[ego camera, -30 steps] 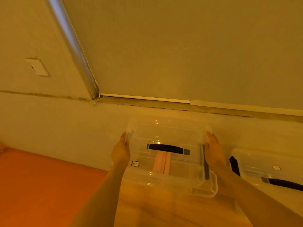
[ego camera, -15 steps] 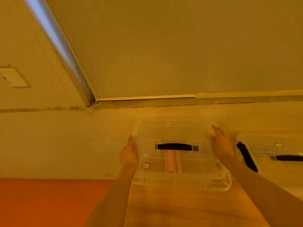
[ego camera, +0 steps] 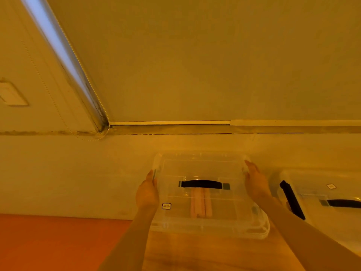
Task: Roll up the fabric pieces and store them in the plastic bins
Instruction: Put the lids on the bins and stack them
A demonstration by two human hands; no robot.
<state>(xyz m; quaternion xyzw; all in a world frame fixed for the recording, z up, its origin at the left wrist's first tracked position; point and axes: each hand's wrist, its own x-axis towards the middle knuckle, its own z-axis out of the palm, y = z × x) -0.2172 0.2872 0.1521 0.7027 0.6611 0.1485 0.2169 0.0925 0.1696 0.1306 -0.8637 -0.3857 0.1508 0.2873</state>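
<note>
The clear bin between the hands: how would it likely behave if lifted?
The clear bin probably lifts light, holding only the pink fabric rolls. Those rolls could shift if it tilts. Its smooth plastic may be slippery.

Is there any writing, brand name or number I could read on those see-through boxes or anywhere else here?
Nothing here reads clearly.
Small dark-bordered sticker on the lid of the clear bin between the hands: some marks inside, too small and blurred to read.
Small pale sticker on the second bin at the right: blurred, unreadable.
Wall plate at the left: no text visible.
</note>
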